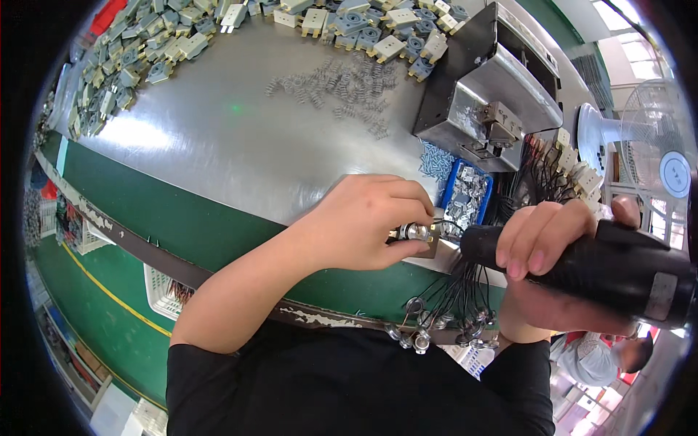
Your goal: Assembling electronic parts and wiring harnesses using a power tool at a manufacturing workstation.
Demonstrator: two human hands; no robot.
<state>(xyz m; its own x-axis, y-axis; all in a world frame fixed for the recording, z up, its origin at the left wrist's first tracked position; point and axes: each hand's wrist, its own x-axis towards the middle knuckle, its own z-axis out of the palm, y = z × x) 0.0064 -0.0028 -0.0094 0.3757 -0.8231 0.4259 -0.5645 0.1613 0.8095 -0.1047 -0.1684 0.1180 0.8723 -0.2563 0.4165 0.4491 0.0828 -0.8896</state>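
Observation:
My left hand is closed, with thumb and fingers pinching a small round metal part beside a beige plate piece over the bench's near edge. Its fingers hide much of the part. A black electric screwdriver is wrapped in my right hand; its narrower end points left, toward the part. Just beyond lies a blue tray of small metal pieces, next to a pile of blue screws. Black wires with round metal ends hang over the bench edge below my hands.
Grey and beige plug-like housings are heaped along the far and left sides of the metal bench top. Loose springs lie mid-bench. A metal box fixture stands at the right, near a fan. Another person sits at lower right.

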